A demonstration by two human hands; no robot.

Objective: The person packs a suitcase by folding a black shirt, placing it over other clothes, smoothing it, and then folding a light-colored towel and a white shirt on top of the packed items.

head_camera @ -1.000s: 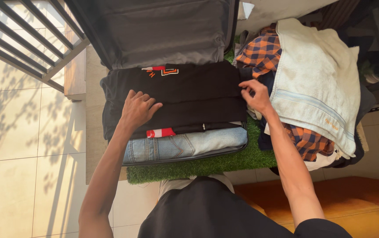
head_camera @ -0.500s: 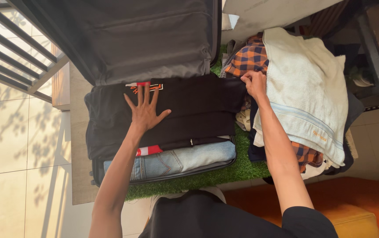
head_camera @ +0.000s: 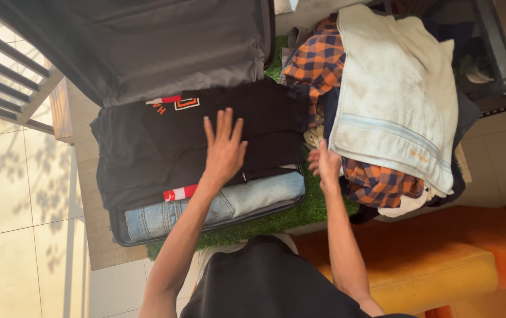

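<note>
In the head view, the left hand [head_camera: 225, 150] lies flat with fingers spread on a folded black garment [head_camera: 170, 141] packed in the open suitcase [head_camera: 165, 232]. The garment's long axis runs left to right across the case, with its printed orange-and-red edge toward the raised lid [head_camera: 147, 47]. Folded jeans [head_camera: 253, 197] sit just beside it on the near side. The right hand [head_camera: 325, 165], loosely open and holding nothing, hovers by the suitcase's right edge, beside the clothes pile topped by a cream towel [head_camera: 394, 100].

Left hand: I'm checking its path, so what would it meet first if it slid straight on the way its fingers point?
The left hand lies flat on the black shirt; going on, probably the suitcase's grey lid lining.
</note>
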